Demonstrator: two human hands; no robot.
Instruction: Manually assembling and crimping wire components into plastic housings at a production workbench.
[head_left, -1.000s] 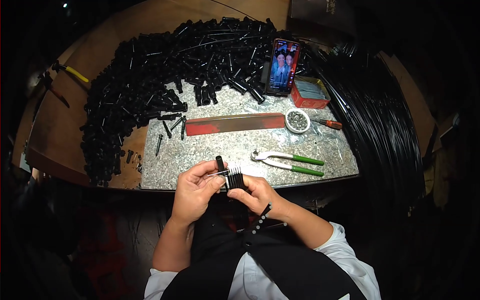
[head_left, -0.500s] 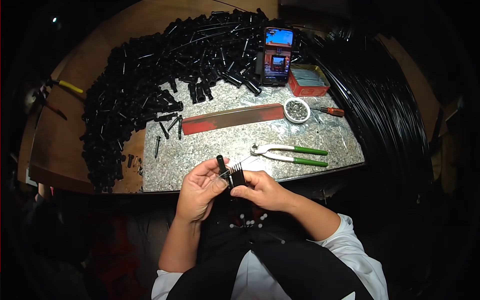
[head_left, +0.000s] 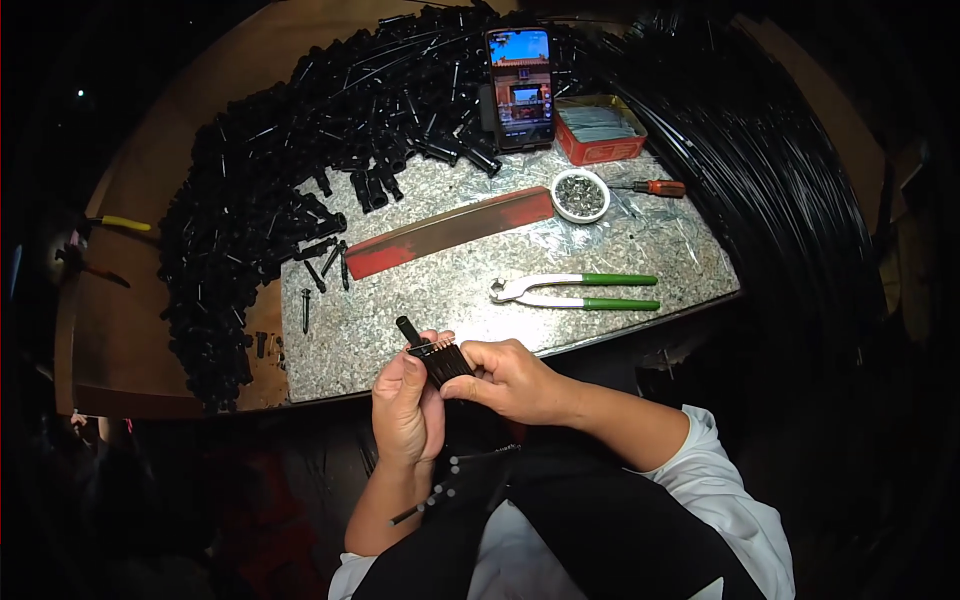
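Above my lap, just off the front edge of the slab, both hands work on one black piece (head_left: 447,366), a comb-like block with a row of thin, light tips along its top. A short black tube (head_left: 407,330) sticks up at its left end. My left hand (head_left: 402,412) is closed on the tube end, thumb against it. My right hand (head_left: 518,382) pinches the block's right side between thumb and fingers. Exactly how tube and block join is hidden by the fingers. Beyond my right hand lie green-handled pincers (head_left: 570,303) on the speckled stone slab (head_left: 360,350).
Behind the pincers are a red and brown bar (head_left: 450,232), a white bowl (head_left: 580,219) of small metal bits, a screwdriver (head_left: 660,188), a red tin (head_left: 598,152) and a propped phone (head_left: 521,90). Black parts (head_left: 270,180) heap at left; long black strands (head_left: 770,180) lie at right.
My hands have shifted slightly left with the black piece, which now tilts further left. The view has turned a little, so the things on the table sit differently in it.
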